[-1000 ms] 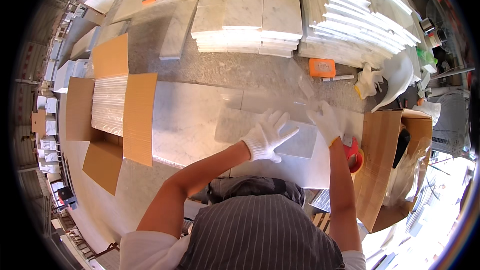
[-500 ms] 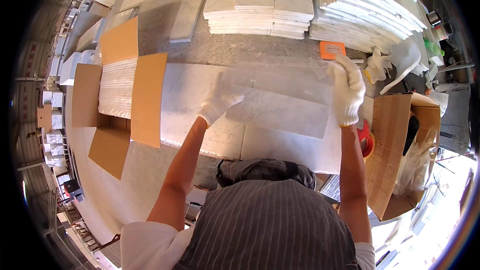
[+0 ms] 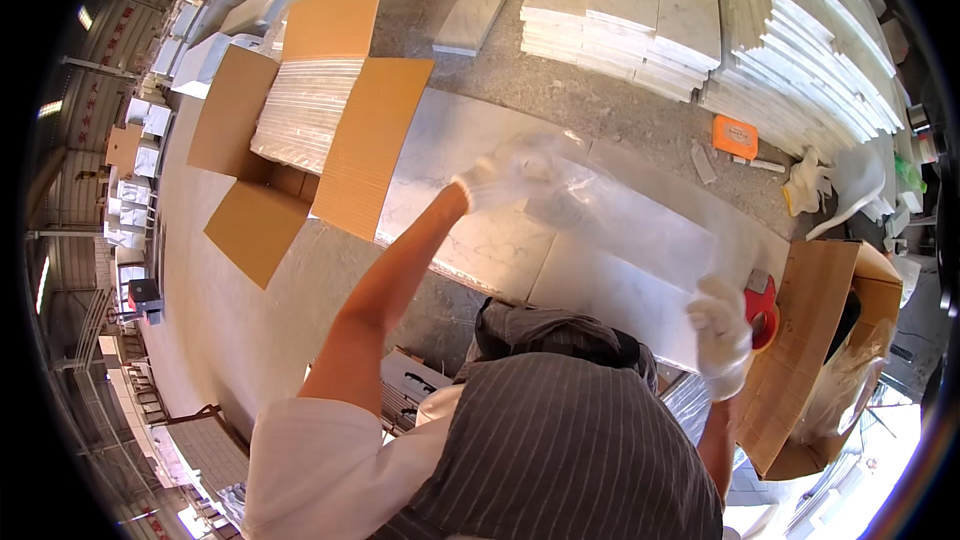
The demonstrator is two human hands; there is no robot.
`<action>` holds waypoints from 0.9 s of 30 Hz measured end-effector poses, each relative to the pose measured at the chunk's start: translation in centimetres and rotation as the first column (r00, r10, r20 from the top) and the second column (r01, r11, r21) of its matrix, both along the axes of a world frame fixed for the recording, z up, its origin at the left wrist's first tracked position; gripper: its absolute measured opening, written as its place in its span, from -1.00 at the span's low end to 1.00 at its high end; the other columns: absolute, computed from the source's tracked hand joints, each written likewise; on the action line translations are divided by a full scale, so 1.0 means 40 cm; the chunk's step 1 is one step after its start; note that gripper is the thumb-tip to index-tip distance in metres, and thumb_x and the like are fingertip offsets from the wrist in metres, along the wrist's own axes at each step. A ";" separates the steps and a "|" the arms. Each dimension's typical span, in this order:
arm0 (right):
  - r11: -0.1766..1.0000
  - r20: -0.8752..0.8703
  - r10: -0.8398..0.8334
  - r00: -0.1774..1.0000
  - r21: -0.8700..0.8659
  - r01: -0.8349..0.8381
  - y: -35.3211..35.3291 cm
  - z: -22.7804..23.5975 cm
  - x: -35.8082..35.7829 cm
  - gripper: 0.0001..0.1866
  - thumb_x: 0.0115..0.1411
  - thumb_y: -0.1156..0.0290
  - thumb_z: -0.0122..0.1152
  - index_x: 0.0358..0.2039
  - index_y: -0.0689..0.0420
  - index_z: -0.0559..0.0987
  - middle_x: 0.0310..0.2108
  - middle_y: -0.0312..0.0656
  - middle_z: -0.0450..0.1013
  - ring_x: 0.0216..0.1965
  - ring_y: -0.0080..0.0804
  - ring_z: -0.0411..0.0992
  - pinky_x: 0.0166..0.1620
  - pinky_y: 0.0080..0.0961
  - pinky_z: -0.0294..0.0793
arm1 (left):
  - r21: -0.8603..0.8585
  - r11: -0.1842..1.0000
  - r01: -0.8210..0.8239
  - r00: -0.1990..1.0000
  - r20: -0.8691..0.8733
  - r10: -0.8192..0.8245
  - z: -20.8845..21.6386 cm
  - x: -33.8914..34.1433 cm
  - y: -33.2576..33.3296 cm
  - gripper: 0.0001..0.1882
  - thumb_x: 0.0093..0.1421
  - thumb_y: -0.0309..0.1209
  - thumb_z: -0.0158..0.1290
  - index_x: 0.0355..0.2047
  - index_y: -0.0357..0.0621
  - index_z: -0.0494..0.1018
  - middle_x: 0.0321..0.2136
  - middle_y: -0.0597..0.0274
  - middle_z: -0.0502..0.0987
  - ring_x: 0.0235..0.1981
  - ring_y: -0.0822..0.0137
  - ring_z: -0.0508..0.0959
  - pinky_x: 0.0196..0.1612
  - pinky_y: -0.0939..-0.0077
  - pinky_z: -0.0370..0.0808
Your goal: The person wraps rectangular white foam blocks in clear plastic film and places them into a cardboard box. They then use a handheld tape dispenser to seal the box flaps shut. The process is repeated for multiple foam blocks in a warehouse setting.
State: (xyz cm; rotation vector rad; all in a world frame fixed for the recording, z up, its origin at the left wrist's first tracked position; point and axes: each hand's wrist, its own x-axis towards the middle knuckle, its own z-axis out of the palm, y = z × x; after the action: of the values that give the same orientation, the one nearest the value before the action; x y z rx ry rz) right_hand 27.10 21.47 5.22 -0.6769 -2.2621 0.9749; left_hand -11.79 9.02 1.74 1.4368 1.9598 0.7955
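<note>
White gloves cover both blurred hands, so I cannot tell if either is open or closed: the left hand (image 3: 497, 175) is at clear plastic (image 3: 592, 180) by the left end of the tile (image 3: 635, 225), which lies on larger slabs (image 3: 455, 225), while the right hand (image 3: 720, 335) is just beside a red tape dispenser (image 3: 760, 306).
</note>
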 end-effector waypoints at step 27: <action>0.917 0.132 -0.247 0.960 0.352 0.187 -0.027 -0.088 -0.105 -0.37 0.03 0.12 0.41 0.08 0.10 0.51 0.11 0.00 0.40 0.15 0.04 0.33 0.21 -0.05 0.29 | 0.075 0.757 0.649 0.515 -0.776 -0.365 -0.095 0.365 0.142 -0.32 0.05 -0.04 0.21 0.18 0.11 0.36 0.11 0.14 0.38 0.23 0.03 0.29 0.28 0.10 0.27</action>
State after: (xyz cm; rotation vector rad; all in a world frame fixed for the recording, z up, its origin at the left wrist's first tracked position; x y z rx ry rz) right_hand 22.92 20.39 1.71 -0.8644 -2.3610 0.4191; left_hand 2.80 14.69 -2.05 2.7469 1.7015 0.2919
